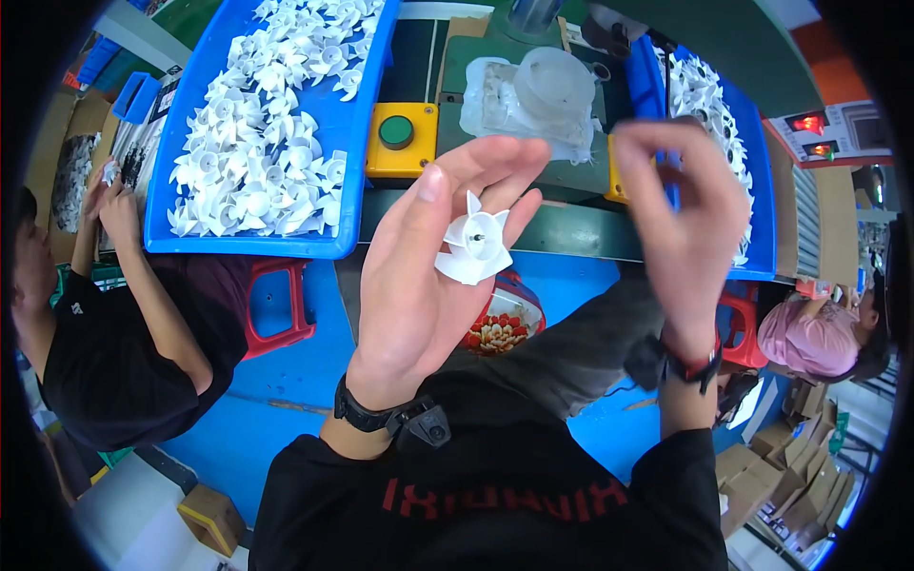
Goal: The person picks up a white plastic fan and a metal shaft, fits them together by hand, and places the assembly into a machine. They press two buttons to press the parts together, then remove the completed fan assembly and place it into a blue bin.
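Observation:
My left hand [409, 257] is turned palm up and cupped, with a small white plastic fan impeller [479, 236] resting in it. Its curved blades surround a round hub, and a dark pin shows at the hub's centre. To the right, my right hand [687, 200] is raised at the front of the workbench, apart from the impeller. Its fingers are bent but blurred by motion, so I cannot tell whether anything is between them. A press fixture with a round, translucent cup [555, 84] stands on the green bench beyond both hands.
A blue tray [349, 205] heaped with white impellers stands at the left; another blue tray [762, 219] of them is at the right. A yellow box with a green button [396, 132] sits by the fixture. People sit on both sides, near red stools [303, 309].

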`<state>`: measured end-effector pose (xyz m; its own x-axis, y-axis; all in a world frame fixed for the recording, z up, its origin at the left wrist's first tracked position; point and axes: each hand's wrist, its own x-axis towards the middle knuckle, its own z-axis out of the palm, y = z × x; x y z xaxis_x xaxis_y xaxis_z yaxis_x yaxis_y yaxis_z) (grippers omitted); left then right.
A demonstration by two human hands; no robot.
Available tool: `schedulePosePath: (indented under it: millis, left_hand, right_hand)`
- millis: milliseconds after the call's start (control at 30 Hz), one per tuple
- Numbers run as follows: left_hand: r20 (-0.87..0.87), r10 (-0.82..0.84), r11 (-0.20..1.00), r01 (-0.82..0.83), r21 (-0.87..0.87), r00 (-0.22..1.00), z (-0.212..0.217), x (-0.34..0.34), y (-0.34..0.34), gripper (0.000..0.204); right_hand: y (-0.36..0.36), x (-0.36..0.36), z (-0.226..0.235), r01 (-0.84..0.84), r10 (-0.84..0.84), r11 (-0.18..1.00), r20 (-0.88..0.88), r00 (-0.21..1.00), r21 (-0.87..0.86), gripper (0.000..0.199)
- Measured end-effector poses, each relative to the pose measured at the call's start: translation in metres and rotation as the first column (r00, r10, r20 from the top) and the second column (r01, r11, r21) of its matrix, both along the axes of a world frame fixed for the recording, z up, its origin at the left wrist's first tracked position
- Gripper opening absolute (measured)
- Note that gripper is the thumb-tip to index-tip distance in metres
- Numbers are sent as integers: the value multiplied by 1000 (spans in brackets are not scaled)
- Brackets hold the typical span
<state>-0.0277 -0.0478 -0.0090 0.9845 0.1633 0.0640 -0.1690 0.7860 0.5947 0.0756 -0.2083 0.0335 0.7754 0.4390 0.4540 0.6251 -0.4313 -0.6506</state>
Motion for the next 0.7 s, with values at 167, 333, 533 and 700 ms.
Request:
schedulePosePath:
  millis: [167,333,533,700]
  left_hand:
    - [95,-59,981,40,190,994,5,5,-9,53]
    - [69,-102,953,77,293,992,11,2,-15,54]
    - [21,-108,910,90,404,994,14,0,-16,54]
    - [8,-81,875,68,480,997,14,0,-18,53]
  right_hand:
    - [7,-32,10,-325,331,943,-124,935,71,16]
    - [3,-34,10,-374,374,927,-105,921,26,18]
    - [0,-35,13,-371,365,927,-97,926,-56,19]
    - [1,-38,15,-340,334,938,-78,939,-73,20]
